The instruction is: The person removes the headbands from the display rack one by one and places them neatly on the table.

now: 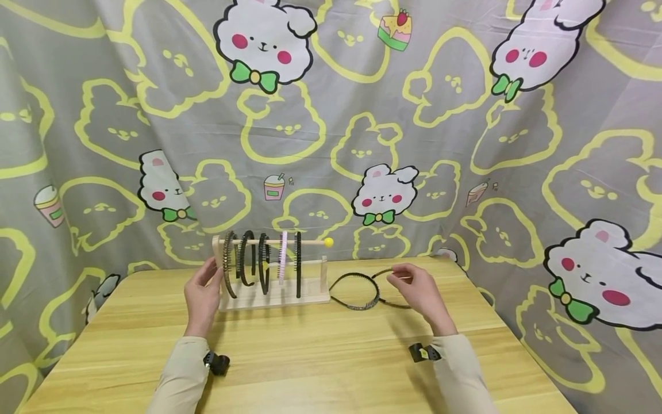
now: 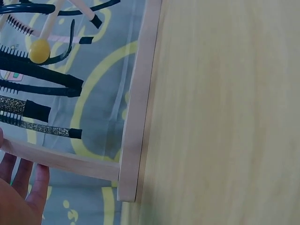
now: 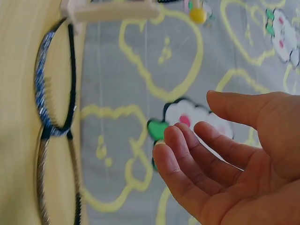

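Note:
A light wooden headband rack [image 1: 274, 300] stands at the left-middle of the table, several headbands hanging from its upper bar. Most are black, such as the toothed headband [image 1: 298, 270] nearest the bar's yellow ball end; one is a pink headband [image 1: 283, 259]. My left hand [image 1: 201, 293] grips the rack's left upright [image 2: 61, 161], fingers along its outer side and the thumb tip at the other. Right of the rack lie a glittery toothed headband [image 3: 41, 89] and a darker headband [image 3: 41, 183], touching end to end. Above the latter hovers my right hand [image 1: 419, 290], fingers loosely bent, holding nothing.
The wood-grain table [image 1: 310, 356] runs up to a grey patterned curtain [image 1: 320, 144] at the back and sides. The yellow ball [image 1: 328, 242] sticks out at the right end of the rack's upper bar. A black wrist camera [image 1: 217, 363] sits on each sleeve.

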`<state>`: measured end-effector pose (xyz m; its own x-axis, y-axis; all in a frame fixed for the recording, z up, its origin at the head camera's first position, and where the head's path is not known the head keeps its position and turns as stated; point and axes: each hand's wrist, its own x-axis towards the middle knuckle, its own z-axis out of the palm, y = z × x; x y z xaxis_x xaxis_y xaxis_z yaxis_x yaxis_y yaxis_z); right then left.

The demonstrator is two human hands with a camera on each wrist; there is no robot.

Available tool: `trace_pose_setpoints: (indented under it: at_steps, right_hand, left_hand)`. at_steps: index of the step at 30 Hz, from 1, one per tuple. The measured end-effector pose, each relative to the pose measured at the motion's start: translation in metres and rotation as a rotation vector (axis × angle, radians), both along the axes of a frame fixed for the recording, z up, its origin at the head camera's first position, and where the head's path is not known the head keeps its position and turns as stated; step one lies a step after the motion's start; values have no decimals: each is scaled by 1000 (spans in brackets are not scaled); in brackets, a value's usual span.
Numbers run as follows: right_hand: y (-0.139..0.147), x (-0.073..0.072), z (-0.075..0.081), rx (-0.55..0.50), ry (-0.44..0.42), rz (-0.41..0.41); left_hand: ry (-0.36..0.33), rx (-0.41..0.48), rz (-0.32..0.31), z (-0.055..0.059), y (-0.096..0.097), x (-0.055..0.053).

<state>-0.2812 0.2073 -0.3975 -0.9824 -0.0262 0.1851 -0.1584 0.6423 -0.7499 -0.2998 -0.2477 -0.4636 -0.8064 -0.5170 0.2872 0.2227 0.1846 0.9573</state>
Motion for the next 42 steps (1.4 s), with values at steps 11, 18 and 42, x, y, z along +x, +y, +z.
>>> trace_pose_setpoints:
  at_steps: [11, 18, 42]
  right_hand:
    - [-46, 8, -1, -14, 77, 67]
    - [-77, 1, 2, -98, 123, 74]
    - [-170, -16, 15, -253, 194, 204]
  left_hand:
    - [3, 5, 12, -3, -1, -2]
    - [10, 12, 12, -4, -2, -2]
    - [-12, 15, 9, -1, -2, -2]
